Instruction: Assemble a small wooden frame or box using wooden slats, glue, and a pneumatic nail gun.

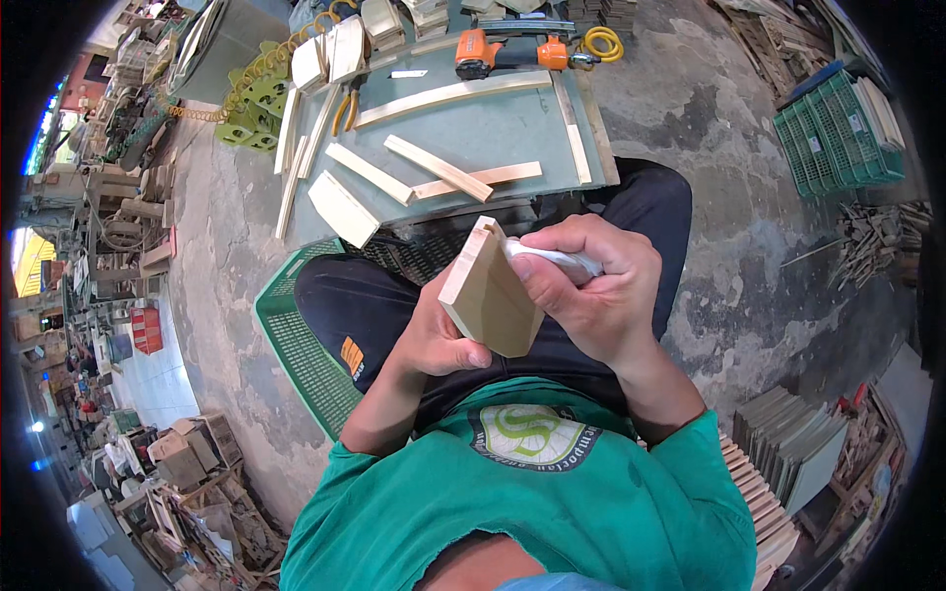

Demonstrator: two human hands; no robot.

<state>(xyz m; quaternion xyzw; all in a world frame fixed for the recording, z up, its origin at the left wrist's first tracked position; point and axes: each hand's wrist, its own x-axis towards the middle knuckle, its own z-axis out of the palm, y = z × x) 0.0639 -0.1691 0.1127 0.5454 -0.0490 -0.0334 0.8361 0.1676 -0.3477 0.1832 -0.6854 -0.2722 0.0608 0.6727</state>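
My left hand (434,325) grips a pale wooden board (503,305) with cut-off corners. The board stands tilted in front of my lap, with a small notch at its upper end. My right hand (596,281) is closed around a white object (557,258), partly hidden by the fingers, so its kind is unclear. Its narrower end meets the board near the notched end. Beyond my hands, loose wooden strips (439,167) and another cut wooden piece (343,209) lie on the grey-green work table (473,128).
On the table's far side are an orange and black nail gun (507,52), pliers with orange handles (347,108) and a coiled yellow hose (601,44). Green crates stand at the right (838,133) and beside my left leg (310,340). Stacked boards (788,438) stand at lower right.
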